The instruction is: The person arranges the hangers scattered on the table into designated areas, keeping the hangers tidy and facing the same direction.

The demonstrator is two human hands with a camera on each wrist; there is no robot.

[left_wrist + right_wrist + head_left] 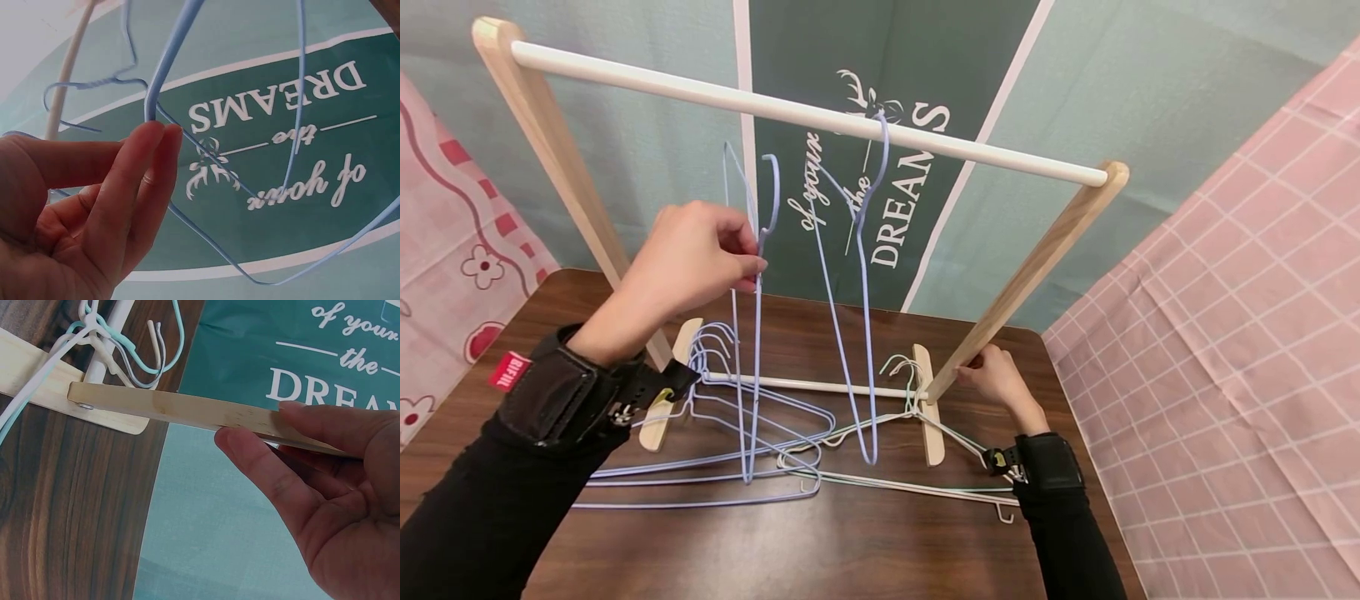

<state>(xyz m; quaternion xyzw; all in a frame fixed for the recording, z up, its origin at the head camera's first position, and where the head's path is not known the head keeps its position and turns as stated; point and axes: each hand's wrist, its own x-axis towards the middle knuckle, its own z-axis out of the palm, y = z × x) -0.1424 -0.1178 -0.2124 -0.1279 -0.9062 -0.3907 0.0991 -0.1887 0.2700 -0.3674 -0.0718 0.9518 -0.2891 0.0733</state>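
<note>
Centrally, the held hanger (756, 350), of blue wire, hangs upright above the counter (737, 554), pinched near its neck between the thumb and fingertips of the left hand (700, 254). The governing relation is judged to be that of its hook (777, 187) to the upper rail (685, 87): in the head view the hook appears below the rail and apart from it, between the left post (561, 154) and the hung hanger (864, 300). The exact gap in depth cannot be told. The held hanger's long axis runs from the counter's far edge toward the viewer, crosswise to the rail and much like that of its hung neighbour, so that it is seen nearly edge-on. The left hand is much the nearer of the 2 to the hook; the right hand (996, 379), toward the counter's right edge, grips the lower part of the right post (1030, 279), thumb and fingers on opposite sides.

No container shows; the rail and counter are the carriers. The upper rail bears 1 hanger by its hook. Below, blue hangers (700, 502) lie overlapped toward the counter's left edge, their hooks bunched at the left end of the lower bar (820, 384). Pale hangers (917, 489) lie to the right, their necks at that bar's right end. Overlap prevents a sure count of either group.
</note>
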